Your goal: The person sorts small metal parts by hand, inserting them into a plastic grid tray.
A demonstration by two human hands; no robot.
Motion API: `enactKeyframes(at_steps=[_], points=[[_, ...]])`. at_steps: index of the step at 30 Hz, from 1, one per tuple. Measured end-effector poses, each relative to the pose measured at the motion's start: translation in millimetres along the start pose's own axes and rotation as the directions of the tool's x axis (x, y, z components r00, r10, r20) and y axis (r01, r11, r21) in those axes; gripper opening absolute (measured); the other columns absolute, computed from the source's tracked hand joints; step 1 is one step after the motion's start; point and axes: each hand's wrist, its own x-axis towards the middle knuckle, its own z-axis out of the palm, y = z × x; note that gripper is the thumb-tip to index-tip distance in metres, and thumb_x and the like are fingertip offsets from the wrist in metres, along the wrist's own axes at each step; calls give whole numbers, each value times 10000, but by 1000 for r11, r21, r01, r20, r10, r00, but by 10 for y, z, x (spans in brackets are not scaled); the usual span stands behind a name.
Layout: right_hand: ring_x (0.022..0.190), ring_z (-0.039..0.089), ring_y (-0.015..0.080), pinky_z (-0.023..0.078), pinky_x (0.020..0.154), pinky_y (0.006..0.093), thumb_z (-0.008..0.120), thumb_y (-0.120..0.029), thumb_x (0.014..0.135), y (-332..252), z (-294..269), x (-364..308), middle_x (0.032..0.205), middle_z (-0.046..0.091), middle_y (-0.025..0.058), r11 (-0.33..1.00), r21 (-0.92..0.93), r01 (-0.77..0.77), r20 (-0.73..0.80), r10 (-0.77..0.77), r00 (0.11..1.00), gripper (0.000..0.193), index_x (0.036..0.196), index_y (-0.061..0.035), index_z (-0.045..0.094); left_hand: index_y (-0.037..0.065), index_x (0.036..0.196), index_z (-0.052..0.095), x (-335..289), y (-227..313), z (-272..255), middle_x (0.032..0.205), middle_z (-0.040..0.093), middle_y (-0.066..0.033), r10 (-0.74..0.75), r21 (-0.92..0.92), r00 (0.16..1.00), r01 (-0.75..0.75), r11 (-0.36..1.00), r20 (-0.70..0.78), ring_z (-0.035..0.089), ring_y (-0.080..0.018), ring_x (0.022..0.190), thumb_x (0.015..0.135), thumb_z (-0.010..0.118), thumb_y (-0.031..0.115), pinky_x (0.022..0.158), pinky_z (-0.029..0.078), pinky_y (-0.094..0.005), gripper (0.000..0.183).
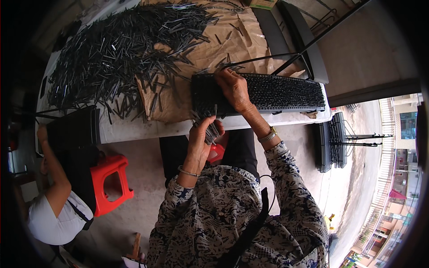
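Bundle of strips [211, 132] in the left hand [200, 142], right hand [234, 90] over a bristly black block [286, 94]

At far left, a co-worker in a white top [50, 221] has one arm raised beside a dark panel [73, 128] at the table's edge. A red stool [110, 205] stands next to them. Above it, a broad heap of dark strips [120, 53] covers the left part of the white table [170, 129], spilling onto brown paper [246, 38].

Near the middle, the left hand has its fingers closed around the bundle, whose strips point various ways, just in front of the block's left end. A bracelet [188, 171] circles that wrist. The right hand, wearing a watch [268, 135], lies over the block's left part, fingers bent together; whether they pinch a strip, I cannot tell. The block lies lengthwise along the near edge, its textured top stretching rightward. Beyond it are long grey panels [308, 42]; at right, black racks [333, 143] stand past the table's end.
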Motion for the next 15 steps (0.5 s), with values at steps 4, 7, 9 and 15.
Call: enactKeyframes(at_steps=[4, 7, 9, 15], points=[[853, 594, 282, 486, 720, 373, 661, -134, 801, -71, -22, 2, 885, 595, 79, 975, -177, 135, -28, -143, 989, 122, 920, -109, 673, 46, 856, 629, -2, 10, -13, 758, 655, -67, -2, 29, 1000, 2, 1000, -17, 633, -158, 662, 838, 648, 219, 594, 501, -257, 175], [851, 589, 274, 473, 740, 378, 670, -177, 799, -91, -77, -1, 893, 591, 70, 953, -266, 145, -55, -165, 985, 124, 911, -124, 678, 53, 849, 629, -7, 18, -4, 758, 657, -62, -1, 41, 1000, 0, 999, 6, 630, -153, 652, 837, 648, 230, 587, 488, -244, 178], [857, 589, 272, 467, 753, 378, 669, -190, 799, -82, -86, -7, 902, 594, 69, 946, -290, 146, -41, -165, 985, 126, 910, -130, 680, 54, 848, 629, -14, 18, 24, 759, 658, -62, 2, 34, 1000, -2, 999, 3, 627, -152, 646, 836, 649, 231, 586, 486, -243, 178], [870, 591, 265, 456, 767, 375, 657, -211, 812, -64, -80, 19, 909, 608, 55, 939, -314, 138, -5, -147, 989, 134, 925, -148, 689, 55, 849, 630, -13, 4, 35, 754, 659, -59, 0, 33, 1000, 0, 999, 13, 622, -147, 632, 836, 651, 238, 579, 475, -238, 184]])
